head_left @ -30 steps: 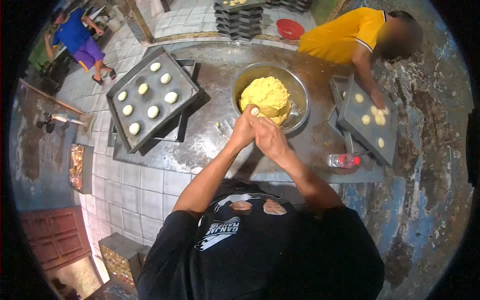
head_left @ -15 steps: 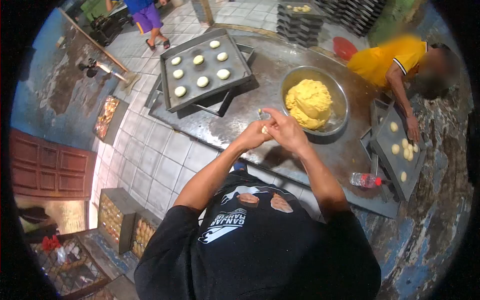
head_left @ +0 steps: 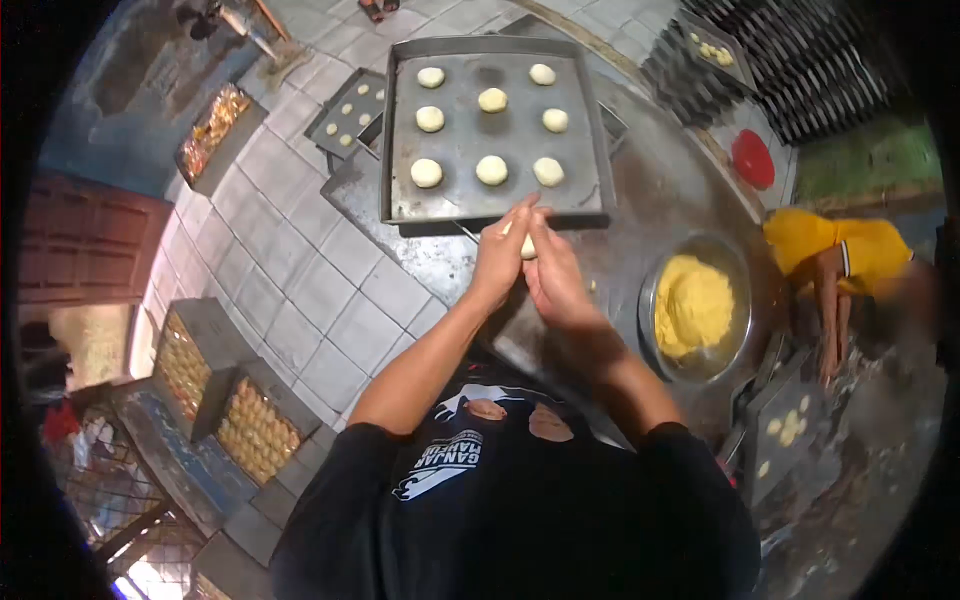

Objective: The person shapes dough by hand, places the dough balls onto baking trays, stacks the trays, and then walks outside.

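Observation:
My left hand (head_left: 497, 262) and my right hand (head_left: 556, 272) are pressed together, palms facing. Between them shows part of a pale dough ball (head_left: 529, 247); the rest is hidden by the fingers. Both hands are closed around it, just at the near edge of a dark metal tray (head_left: 460, 205). Several round pale dough balls (head_left: 491, 170) sit spaced out in rows on that tray. To the right stands a steel bowl (head_left: 648, 312) holding a large mass of yellow dough (head_left: 695, 305).
A person in a yellow shirt (head_left: 830, 245) works at the right beside another tray (head_left: 765, 450) with dough pieces. Stacked dark trays (head_left: 690, 85) and a red round object (head_left: 752, 160) are at the back right. Boxes of packed food (head_left: 255, 430) stand at the lower left.
My view has turned, so the tray now lies straight ahead and the bowl farther right. My hands, still together, have moved to the tray's near edge and the palms now press the dough ball.

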Available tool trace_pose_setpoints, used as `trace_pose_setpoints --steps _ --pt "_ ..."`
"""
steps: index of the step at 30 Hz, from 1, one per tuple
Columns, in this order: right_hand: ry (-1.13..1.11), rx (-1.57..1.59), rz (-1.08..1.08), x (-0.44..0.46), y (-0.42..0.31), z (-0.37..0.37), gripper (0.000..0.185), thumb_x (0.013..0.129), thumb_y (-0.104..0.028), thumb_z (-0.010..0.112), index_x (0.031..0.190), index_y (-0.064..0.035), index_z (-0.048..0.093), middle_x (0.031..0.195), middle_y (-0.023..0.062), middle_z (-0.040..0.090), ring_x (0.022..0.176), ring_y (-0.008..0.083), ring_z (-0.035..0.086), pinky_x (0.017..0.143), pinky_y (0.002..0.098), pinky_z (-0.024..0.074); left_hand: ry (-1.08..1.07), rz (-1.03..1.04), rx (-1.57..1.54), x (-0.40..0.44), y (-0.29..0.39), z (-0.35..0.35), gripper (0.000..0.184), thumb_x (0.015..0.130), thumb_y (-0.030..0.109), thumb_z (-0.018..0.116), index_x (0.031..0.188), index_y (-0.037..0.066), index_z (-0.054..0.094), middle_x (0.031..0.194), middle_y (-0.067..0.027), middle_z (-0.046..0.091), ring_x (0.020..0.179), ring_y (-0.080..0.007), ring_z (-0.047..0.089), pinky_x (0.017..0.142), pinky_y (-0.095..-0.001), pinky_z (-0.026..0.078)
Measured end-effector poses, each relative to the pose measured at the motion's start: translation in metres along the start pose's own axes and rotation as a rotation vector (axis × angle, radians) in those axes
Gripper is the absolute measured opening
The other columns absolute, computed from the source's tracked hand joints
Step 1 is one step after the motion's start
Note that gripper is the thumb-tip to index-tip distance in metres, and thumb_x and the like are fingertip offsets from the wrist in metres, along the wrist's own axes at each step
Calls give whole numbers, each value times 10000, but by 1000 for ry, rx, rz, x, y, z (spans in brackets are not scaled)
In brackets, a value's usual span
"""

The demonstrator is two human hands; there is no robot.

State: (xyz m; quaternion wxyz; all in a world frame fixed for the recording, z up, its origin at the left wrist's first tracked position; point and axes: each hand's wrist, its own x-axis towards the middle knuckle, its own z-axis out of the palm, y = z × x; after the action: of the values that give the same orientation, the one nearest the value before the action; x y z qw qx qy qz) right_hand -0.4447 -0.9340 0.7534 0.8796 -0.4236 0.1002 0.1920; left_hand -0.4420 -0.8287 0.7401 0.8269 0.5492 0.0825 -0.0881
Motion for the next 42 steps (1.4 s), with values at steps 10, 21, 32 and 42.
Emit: trace_pose_setpoints --steps 10,21,32,42 --pt "-3 -1536 -682 408 -38 12 480 921 -280 636 1291 16 564 1195 266 612 1108 378 605 963 447 465 224 19 -88 128 58 -159 540 1021 171 584 1493 -3 388 1419 -137 526 1185 -186 567 1030 -308 431" --pt "-365 -2085 -794 476 -11 -10 437 1019 -238 464 1398 -21 474 1573 232 326 1424 444 320 1166 504 291 259 -38 63 123 64 -209 428 1005 30 557 1428 24 495 1350 -87 593 1166 -161 582 992 -305 472" --pt "210 -1525 -347 355 6 -20 347 794 -282 706 981 9 683 890 243 698 856 374 685 766 449 519 258 99 179 121 55 -154 280 1012 132 582 1241 -26 611 1018 -72 682 934 -116 650 820 -258 518" --pt "213 -1163 -625 18 -32 10 346 837 -139 679 1160 -17 684 1050 187 633 873 339 661 794 410 529 206 64 180 43 2 -1 367 1061 306 478 925 -10 606 889 -88 632 795 -149 541 718 -323 456"
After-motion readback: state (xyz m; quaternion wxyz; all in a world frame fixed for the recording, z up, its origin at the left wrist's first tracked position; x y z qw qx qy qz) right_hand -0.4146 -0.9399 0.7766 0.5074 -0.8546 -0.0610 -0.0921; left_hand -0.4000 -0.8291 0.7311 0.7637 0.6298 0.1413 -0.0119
